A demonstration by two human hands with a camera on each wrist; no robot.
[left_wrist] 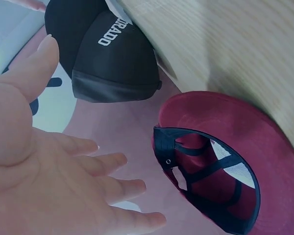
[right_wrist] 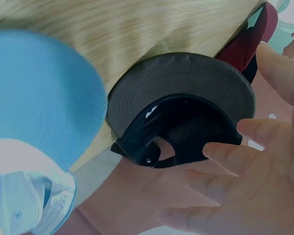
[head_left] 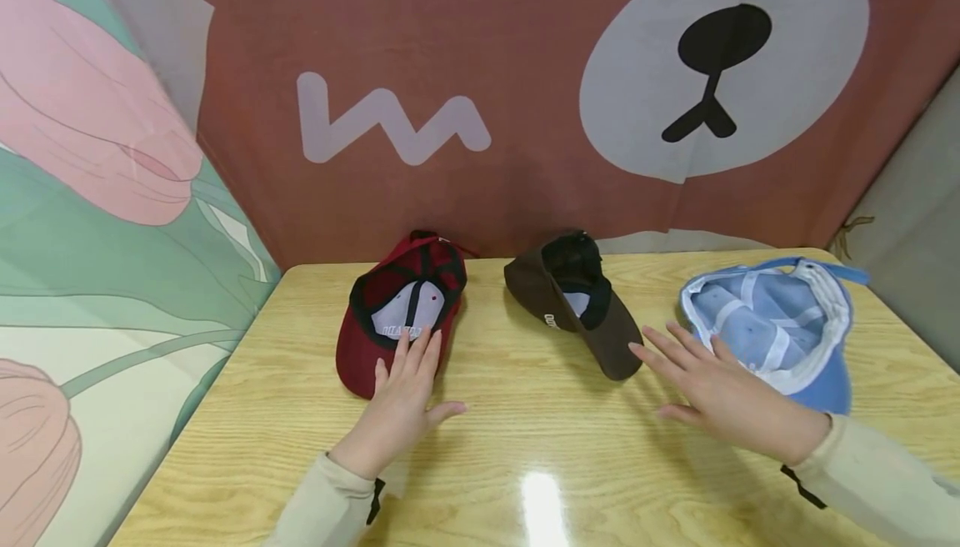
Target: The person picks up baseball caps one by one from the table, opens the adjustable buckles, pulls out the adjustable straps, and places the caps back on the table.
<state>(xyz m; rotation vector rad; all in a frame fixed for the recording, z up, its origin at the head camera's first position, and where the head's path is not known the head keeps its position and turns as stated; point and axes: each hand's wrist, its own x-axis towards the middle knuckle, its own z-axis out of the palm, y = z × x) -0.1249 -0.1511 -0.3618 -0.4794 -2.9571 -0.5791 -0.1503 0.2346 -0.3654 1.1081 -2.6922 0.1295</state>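
Observation:
Three baseball caps lie on a wooden table. The dark red cap (head_left: 354,357) is upside down at the left, its black-taped inside and white panel showing. My left hand (head_left: 397,405) hovers over its front edge with fingers spread, holding nothing. At the middle, a dark brown cap (head_left: 617,337) with white lettering leans on its side, brim pointing front right. The light blue cap (head_left: 831,384) rests upside down at the right. Between the brown and blue caps my right hand (head_left: 723,397) is held with spread fingers, also holding nothing; the right wrist view shows its fingertips near the brown cap (right_wrist: 181,73).
A cloth backdrop (head_left: 525,188) with a brown bear face hangs right behind the table's back edge. Flower-printed cloth (head_left: 112,255) covers the left side, and a grey cloth (head_left: 911,222) hangs at the right. Bare wood (head_left: 487,439) shows in front of the caps.

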